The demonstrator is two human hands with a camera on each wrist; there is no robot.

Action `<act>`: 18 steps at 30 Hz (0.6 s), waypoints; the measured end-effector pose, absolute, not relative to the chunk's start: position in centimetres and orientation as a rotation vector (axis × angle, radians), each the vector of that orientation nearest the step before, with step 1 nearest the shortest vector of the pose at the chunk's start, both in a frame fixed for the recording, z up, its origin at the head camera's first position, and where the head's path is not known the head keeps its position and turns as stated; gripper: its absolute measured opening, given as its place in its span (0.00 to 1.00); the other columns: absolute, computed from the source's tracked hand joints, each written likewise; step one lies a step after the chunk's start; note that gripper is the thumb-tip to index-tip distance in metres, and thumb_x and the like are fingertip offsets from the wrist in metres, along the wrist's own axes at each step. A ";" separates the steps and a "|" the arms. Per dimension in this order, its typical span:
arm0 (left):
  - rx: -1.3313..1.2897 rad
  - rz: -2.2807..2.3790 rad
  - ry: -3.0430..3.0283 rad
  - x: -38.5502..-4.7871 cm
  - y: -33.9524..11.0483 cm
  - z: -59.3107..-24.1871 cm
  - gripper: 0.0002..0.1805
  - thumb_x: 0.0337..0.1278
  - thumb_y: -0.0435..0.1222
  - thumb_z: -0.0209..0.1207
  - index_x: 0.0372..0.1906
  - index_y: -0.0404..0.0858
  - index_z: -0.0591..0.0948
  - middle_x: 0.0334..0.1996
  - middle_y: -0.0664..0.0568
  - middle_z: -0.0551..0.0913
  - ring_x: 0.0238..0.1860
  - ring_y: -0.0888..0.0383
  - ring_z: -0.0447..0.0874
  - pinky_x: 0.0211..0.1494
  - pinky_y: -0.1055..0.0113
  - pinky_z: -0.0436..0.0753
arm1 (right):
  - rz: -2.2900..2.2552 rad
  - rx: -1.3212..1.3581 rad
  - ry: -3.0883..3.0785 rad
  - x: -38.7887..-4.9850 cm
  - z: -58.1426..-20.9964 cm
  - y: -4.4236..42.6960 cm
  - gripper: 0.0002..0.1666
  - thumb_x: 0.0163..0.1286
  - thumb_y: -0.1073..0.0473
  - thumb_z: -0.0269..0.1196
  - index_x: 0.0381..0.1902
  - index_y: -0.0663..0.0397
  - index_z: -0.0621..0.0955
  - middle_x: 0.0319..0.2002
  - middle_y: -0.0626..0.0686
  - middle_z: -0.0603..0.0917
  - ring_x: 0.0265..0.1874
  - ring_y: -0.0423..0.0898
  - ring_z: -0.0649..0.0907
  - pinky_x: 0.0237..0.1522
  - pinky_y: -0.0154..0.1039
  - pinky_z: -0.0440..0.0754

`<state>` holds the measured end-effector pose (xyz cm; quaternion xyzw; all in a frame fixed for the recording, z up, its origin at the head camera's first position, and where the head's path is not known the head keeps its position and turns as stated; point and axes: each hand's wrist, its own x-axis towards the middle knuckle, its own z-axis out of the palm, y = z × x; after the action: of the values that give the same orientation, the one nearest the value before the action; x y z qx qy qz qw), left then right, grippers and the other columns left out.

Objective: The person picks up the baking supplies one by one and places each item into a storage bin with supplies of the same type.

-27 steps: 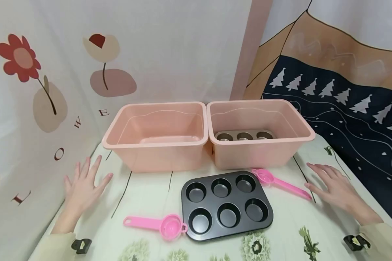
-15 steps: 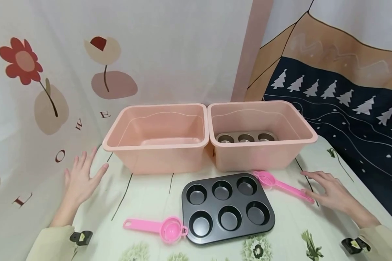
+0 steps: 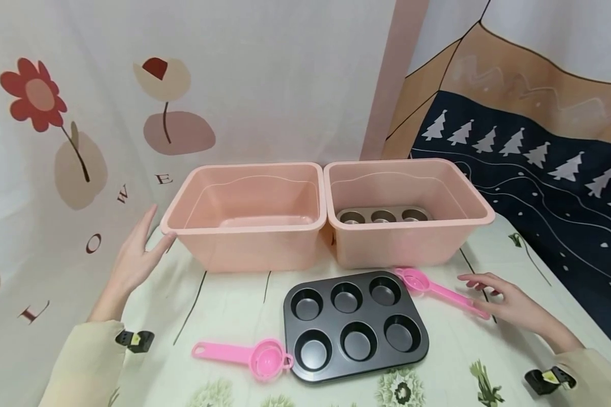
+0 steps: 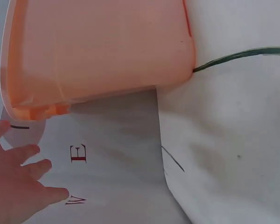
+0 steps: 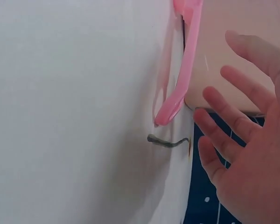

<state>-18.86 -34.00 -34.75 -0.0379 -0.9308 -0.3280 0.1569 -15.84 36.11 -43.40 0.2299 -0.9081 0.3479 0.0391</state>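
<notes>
White backdrop: red flower, lettering
Right-hand cloth: navy, white trees, tan mountain
Tablecloth: pale, botanical print

The cloth-covered table carries a left bin and right bin, a muffin tin, a left scoop and right scoop.

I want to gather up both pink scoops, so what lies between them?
The dark muffin pan lies between the nearer pink scoop and the farther pink scoop; the head view shows this.
</notes>
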 end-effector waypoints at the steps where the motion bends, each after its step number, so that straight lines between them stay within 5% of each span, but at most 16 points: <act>1: -0.113 -0.954 -2.669 -19.1 -33.9 -34.5 0.40 0.69 0.50 0.50 0.78 0.53 0.44 0.76 0.42 0.45 0.73 0.35 0.41 0.62 0.27 0.46 | 1.110 0.715 -2.784 -15.8 -43.4 36.1 0.25 0.62 0.68 0.66 0.58 0.59 0.77 0.45 0.49 0.79 0.40 0.40 0.75 0.35 0.37 0.71; 18: -0.220 -1.224 -2.804 -23.2 -34.5 -33.3 0.46 0.65 0.51 0.56 0.75 0.68 0.37 0.76 0.48 0.38 0.73 0.36 0.37 0.60 0.25 0.46 | 1.401 0.741 -2.842 -16.2 -44.5 36.8 0.21 0.65 0.70 0.62 0.56 0.64 0.77 0.34 0.52 0.77 0.26 0.42 0.74 0.20 0.34 0.75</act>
<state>-23.17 -34.49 -33.26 -0.0718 -0.9135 -0.3988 0.0373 -16.18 36.81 -44.51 0.2273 -0.8719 0.4300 -0.0562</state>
